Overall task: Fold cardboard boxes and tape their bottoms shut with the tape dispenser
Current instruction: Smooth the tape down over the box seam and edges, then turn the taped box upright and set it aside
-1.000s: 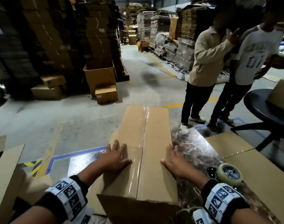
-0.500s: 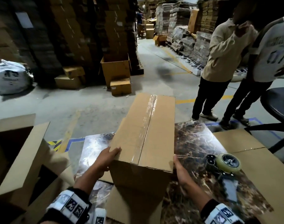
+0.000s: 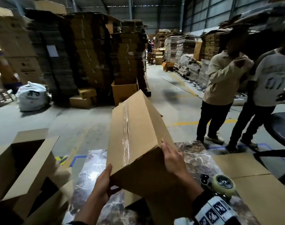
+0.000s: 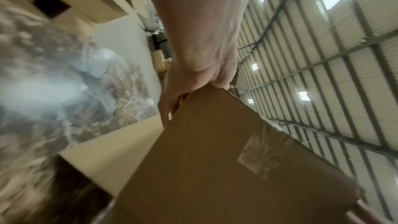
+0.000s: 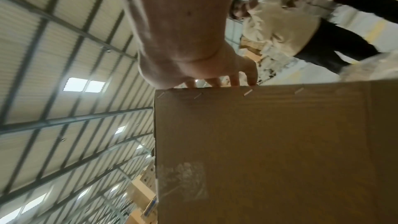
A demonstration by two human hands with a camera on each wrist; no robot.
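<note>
Both hands hold the taped cardboard box [image 3: 138,135] raised and tilted above the marble-patterned table [image 3: 197,156]; the left hand [image 3: 103,184] grips its near lower-left corner, thumb on the near face and fingers curled beneath, as the left wrist view confirms [image 4: 193,74]; the right hand [image 3: 172,158] lies along the right near edge, fingers extended against the side panel; the right wrist view [image 5: 193,67] shows those fingertips hooked over an edge lined with staples, a detail the head view hides. A clear tape strip [image 3: 126,130] runs along the centre seam of the upward face; both wrist views show its end lapped onto the near face. The tape dispenser [image 3: 223,184] rests on the table just right of the right forearm, beside flat cardboard sheets [image 3: 252,184]. An open box [image 3: 25,159] stands to the left. Beyond, two people [image 3: 223,88] stand on the floor; stacked cardboard [image 3: 90,54] fills the background.
</note>
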